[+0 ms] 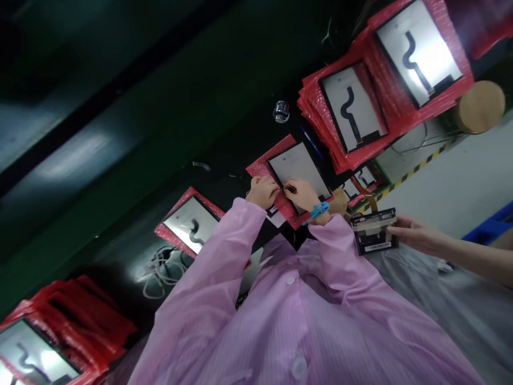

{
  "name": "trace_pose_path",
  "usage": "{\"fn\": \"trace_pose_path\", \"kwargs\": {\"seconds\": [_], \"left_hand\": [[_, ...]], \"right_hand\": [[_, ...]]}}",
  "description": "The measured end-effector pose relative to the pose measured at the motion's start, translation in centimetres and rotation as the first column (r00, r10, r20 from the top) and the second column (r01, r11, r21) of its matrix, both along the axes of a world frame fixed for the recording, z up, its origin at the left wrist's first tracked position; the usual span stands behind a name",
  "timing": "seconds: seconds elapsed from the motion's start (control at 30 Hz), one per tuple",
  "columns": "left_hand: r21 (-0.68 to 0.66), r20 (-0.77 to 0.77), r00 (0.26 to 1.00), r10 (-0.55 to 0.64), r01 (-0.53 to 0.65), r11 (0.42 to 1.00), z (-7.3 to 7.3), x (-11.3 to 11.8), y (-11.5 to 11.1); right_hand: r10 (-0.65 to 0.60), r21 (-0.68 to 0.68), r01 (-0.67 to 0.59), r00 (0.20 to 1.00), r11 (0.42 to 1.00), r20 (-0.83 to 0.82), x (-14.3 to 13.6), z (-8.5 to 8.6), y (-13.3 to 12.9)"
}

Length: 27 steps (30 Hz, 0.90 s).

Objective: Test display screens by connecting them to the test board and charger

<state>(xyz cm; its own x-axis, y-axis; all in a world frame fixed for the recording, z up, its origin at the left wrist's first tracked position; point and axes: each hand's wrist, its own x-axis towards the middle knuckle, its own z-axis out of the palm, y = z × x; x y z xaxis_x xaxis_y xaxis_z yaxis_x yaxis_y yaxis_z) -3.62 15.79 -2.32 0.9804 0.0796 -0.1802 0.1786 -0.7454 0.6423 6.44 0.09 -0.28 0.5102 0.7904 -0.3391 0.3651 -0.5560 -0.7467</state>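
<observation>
Head view, tilted: the left hand [263,191] and right hand [301,193], the latter wearing a blue wrist strap [319,209], meet at the near edge of a grey display panel [298,170] lying on a red bubble-wrap sheet [260,168] on the dark table [224,101]. Both sets of fingers are pressed together, pinching a small dark part at that edge; what it is cannot be told. A co-worker's hand [414,234] holds a small module [374,231] to the right, well apart from a stack of panels on red wrap [352,107].

Dark bench, tilted view

Black worktop [132,214] catching glare, pale floor [460,176] with a yellow-black stripe [420,164], blue crate [491,227] at the edge.
</observation>
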Motion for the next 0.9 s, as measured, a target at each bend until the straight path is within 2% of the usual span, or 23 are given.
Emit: {"fn": "trace_pose_path", "kwargs": {"seconds": [0.23,0.4,0.6,0.67,0.7,0.73,0.77,0.8,0.83,0.87,0.9], "left_hand": [[0.007,0.083,0.996,0.019,-0.020,1.000,0.6,0.5,-0.4],[-0.037,0.122,0.990,0.067,-0.062,0.997,0.4,0.4,-0.7],[-0.012,0.110,0.991,0.074,-0.073,0.997,0.0,0.2,-0.7],[-0.027,0.145,0.978,0.147,-0.145,0.989,-0.4,-0.4,-0.2],[-0.041,0.185,0.955,0.234,-0.230,0.972,-0.7,-1.0,0.1],[-0.062,0.234,0.904,0.359,-0.354,0.933,-1.0,-1.6,0.2],[-0.094,0.277,0.814,0.511,-0.506,0.857,-1.4,-2.4,0.3],[-0.133,0.295,0.686,0.665,-0.660,0.740,-1.7,-3.3,0.1],[-0.162,0.275,0.546,0.791,-0.785,0.598,-2.1,-4.1,-0.2],[-0.162,0.221,0.434,0.873,-0.867,0.472,-2.5,-4.9,-0.7],[-0.125,0.145,0.372,0.917,-0.912,0.390,-2.8,-5.5,-1.4]], "right_hand": [[-0.008,-0.011,0.008,1.000,1.000,0.009,0.1,-0.4,0.5],[0.002,-0.011,-0.002,1.000,1.000,-0.004,0.1,-0.6,0.3],[0.016,0.020,-0.016,1.000,1.000,-0.022,0.4,-1.0,-0.1],[-0.030,0.049,0.032,0.999,0.998,-0.032,0.7,-0.9,-0.3],[-0.084,0.075,0.086,0.996,0.993,-0.030,0.8,-0.8,-0.4],[-0.168,0.105,0.169,0.986,0.980,-0.016,0.7,-0.7,-0.6],[-0.278,0.138,0.274,0.961,0.952,0.010,0.3,-0.6,-0.7],[-0.401,0.176,0.387,0.915,0.905,0.049,-0.2,-0.4,-1.0],[-0.513,0.209,0.487,0.852,0.848,0.099,-1.1,-0.2,-1.3],[-0.599,0.236,0.559,0.787,0.795,0.151,-2.3,-0.1,-1.6],[-0.646,0.255,0.598,0.738,0.760,0.196,-3.8,0.0,-2.0]]}}
